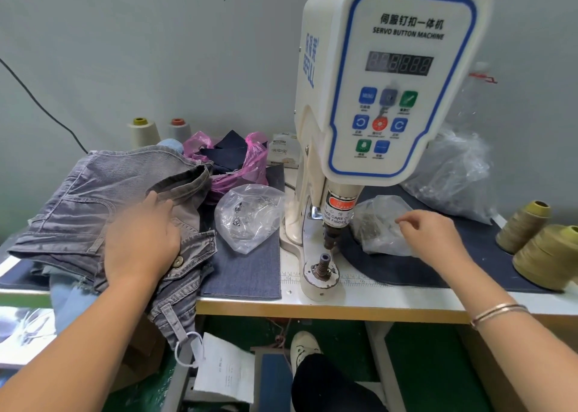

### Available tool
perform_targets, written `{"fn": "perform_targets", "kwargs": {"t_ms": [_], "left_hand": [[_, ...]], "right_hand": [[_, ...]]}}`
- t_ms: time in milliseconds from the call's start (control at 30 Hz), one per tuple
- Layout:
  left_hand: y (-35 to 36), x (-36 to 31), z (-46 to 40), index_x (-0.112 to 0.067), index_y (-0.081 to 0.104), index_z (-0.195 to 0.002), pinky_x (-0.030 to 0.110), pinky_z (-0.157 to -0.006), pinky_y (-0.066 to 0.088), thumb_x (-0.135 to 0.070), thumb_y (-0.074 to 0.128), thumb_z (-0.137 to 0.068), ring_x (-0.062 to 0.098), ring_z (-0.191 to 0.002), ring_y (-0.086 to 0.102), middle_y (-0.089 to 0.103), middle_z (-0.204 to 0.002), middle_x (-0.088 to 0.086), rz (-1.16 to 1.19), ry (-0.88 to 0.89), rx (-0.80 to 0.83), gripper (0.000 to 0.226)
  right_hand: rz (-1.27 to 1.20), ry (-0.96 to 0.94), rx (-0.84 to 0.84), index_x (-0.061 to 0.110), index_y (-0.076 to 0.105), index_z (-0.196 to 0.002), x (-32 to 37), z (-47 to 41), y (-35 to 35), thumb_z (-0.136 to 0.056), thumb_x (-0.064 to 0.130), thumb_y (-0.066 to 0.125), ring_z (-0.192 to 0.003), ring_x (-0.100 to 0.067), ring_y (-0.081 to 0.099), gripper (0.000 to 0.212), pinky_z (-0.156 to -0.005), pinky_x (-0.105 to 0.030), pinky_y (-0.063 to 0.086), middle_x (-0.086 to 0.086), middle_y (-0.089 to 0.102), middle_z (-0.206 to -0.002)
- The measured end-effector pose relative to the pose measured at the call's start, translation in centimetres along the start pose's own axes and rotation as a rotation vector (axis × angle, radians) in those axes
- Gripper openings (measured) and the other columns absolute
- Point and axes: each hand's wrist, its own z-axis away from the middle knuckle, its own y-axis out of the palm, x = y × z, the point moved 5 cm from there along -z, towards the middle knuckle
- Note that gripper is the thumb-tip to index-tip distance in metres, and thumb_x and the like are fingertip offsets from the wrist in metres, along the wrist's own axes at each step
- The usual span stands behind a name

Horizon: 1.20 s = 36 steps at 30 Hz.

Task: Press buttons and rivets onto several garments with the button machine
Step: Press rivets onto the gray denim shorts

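The grey jeans (103,199) lie in a heap on the left part of the table (312,302), on top of other folded denim, with one end hanging over the front edge. A metal button (177,261) sits on the waistband near that edge. A white tag (225,368) dangles from the hanging part by a white loop.

The left hand (140,239) lies palm down on the jeans, fingers straight and pressing the cloth flat, gripping nothing. The button shows just beside its heel.

The machine (391,77) stands to the right of the jeans, white with a blue-edged panel of coloured keys and a dark display. Its punch (331,239) hangs apart from the lower die (322,266), and nothing lies between them.

The right hand (428,233) is at a clear bag (380,224) of small metal parts just right of the punch. Its fingers are curled, thumb and fingertips close together at the plastic; whether they pinch the bag or something in it, I cannot tell. Two thin bangles (497,313) ring that wrist.

Another clear bag (250,216) of metal parts rests on a blue denim mat (247,274) between the jeans and the machine. Behind it a pink bag (247,161) holds dark cloth pieces. Two thread cones (159,131) stand by the wall, and olive thread cones (544,242) stand at the right.
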Motion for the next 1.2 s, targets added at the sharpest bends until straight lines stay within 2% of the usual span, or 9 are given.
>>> {"fn": "perform_targets", "kwargs": {"t_ms": [100,233,467,600,700,867,967,1067,1200], "left_hand": [[0.0,0.0,0.1,-0.019,0.056,-0.134,0.051,-0.101,0.035,-0.035,0.03,-0.082,0.034,-0.127,0.046,0.044,-0.148,0.008,0.001,-0.006,0.012,0.06],[0.0,-0.1,0.1,-0.019,0.057,-0.133,0.052,-0.101,0.035,-0.035,0.03,-0.082,0.034,-0.126,0.046,0.045,-0.148,0.009,0.006,-0.005,0.018,0.06],[-0.1,-0.1,0.0,-0.017,0.057,-0.133,0.053,-0.099,0.037,-0.034,0.03,-0.082,0.036,-0.125,0.047,0.046,-0.147,0.01,0.012,0.007,0.023,0.06],[-0.2,-0.2,-0.1,-0.018,0.057,-0.133,0.053,-0.099,0.037,-0.035,0.03,-0.083,0.036,-0.124,0.048,0.046,-0.147,0.01,-0.002,0.011,0.03,0.059],[-0.3,-0.2,0.0,-0.018,0.057,-0.132,0.054,-0.098,0.038,-0.034,0.031,-0.083,0.036,-0.123,0.049,0.046,-0.146,0.01,-0.009,0.01,0.033,0.059],[-0.3,-0.2,0.0,-0.018,0.057,-0.132,0.054,-0.097,0.039,-0.034,0.032,-0.084,0.036,-0.123,0.049,0.047,-0.146,0.01,-0.026,0.01,0.051,0.057],[-0.3,-0.3,0.1,-0.019,0.057,-0.133,0.054,-0.098,0.038,-0.035,0.029,-0.083,0.035,-0.124,0.048,0.046,-0.147,0.009,-0.033,0.0,0.06,0.059],[-0.4,-0.3,0.1,-0.019,0.057,-0.133,0.053,-0.098,0.038,-0.035,0.029,-0.083,0.035,-0.125,0.047,0.046,-0.147,0.009,-0.032,-0.002,0.054,0.06],[-0.6,-0.4,0.1,-0.018,0.058,-0.132,0.053,-0.098,0.038,-0.034,0.03,-0.082,0.036,-0.124,0.048,0.047,-0.146,0.01,-0.018,-0.006,0.053,0.059]], "right_hand": [[0.354,0.058,0.295,0.022,0.064,-0.12,0.0,-1.3,2.3,-0.096,0.013,0.041,-0.11,-0.03,0.055,0.035,-0.086,-0.033,0.046,-0.01,0.06,-0.123],[0.436,0.146,0.441,0.014,0.055,-0.128,1.5,-2.7,3.7,-0.098,0.022,0.04,-0.117,-0.032,0.051,0.035,-0.093,-0.037,0.042,-0.013,0.054,-0.128],[0.377,0.118,0.266,0.02,0.064,-0.115,0.8,-3.2,6.7,-0.095,0.023,0.045,-0.11,-0.033,0.056,0.028,-0.091,-0.036,0.042,-0.011,0.061,-0.118],[0.365,-0.011,0.062,0.02,0.065,-0.098,-0.2,-3.0,7.4,-0.092,0.02,0.047,-0.087,-0.033,0.061,0.018,-0.069,-0.033,0.038,-0.011,0.067,-0.095],[0.352,-0.058,-0.017,0.019,0.062,-0.096,-0.7,-2.8,7.8,-0.092,0.019,0.049,-0.08,-0.03,0.06,0.014,-0.066,-0.031,0.035,-0.008,0.066,-0.087],[0.361,-0.04,-0.007,0.016,0.059,-0.103,-1.1,-2.9,8.4,-0.094,0.018,0.048,-0.088,-0.03,0.063,0.015,-0.073,-0.034,0.046,-0.008,0.066,-0.092],[0.308,-0.009,0.003,0.016,0.056,-0.103,-1.3,-2.8,8.7,-0.094,0.015,0.044,-0.089,-0.031,0.063,0.015,-0.068,-0.034,0.044,-0.009,0.065,-0.095],[0.456,-0.029,0.016,0.01,0.057,-0.112,-1.1,-2.4,9.0,-0.093,0.011,0.049,-0.089,-0.029,0.066,0.02,-0.07,-0.038,0.054,-0.01,0.068,-0.097],[0.561,-0.056,0.048,0.008,0.055,-0.119,-0.9,-2.0,9.2,-0.094,0.011,0.049,-0.094,-0.028,0.067,0.025,-0.073,-0.04,0.055,-0.011,0.068,-0.104]]}}
